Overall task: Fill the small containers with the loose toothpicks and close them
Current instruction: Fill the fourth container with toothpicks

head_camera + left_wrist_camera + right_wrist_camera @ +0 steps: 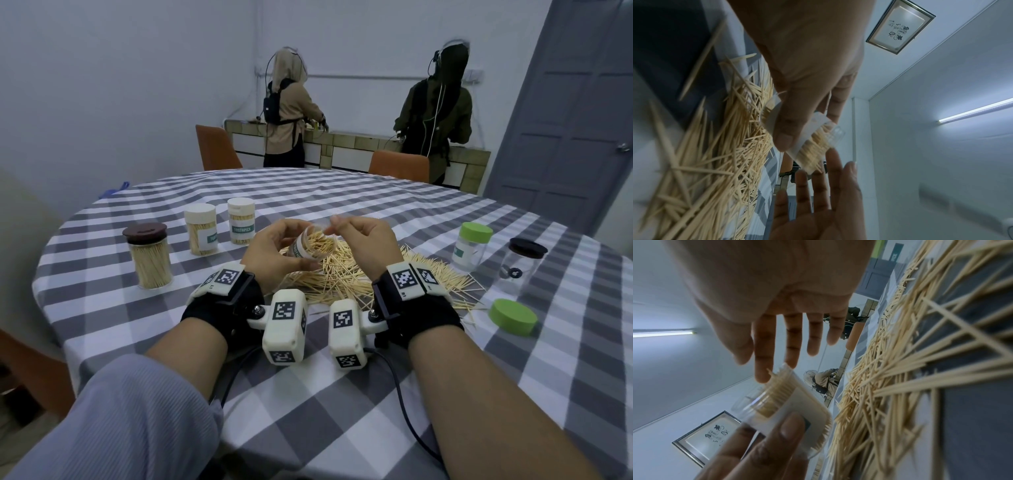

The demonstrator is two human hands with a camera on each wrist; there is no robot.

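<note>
My left hand (287,245) grips a small clear labelled container (313,245), tilted on its side above the table with its open mouth towards my right hand. It is packed with toothpicks. My right hand (352,233) is beside the mouth with straight fingers. In the right wrist view its index fingertip (762,376) touches the toothpick ends sticking out of the container (781,395). The left wrist view shows my left thumb (785,129) across the container's label (813,139). A pile of loose toothpicks (346,277) lies on the checked cloth under both hands.
At the left stand a brown-lidded jar (149,257) and two white-lidded containers (201,228) (241,221), all full. At the right are a green-lidded container (472,246), a black-lidded clear jar (522,263) and a loose green lid (512,317). Two people work at the far counter.
</note>
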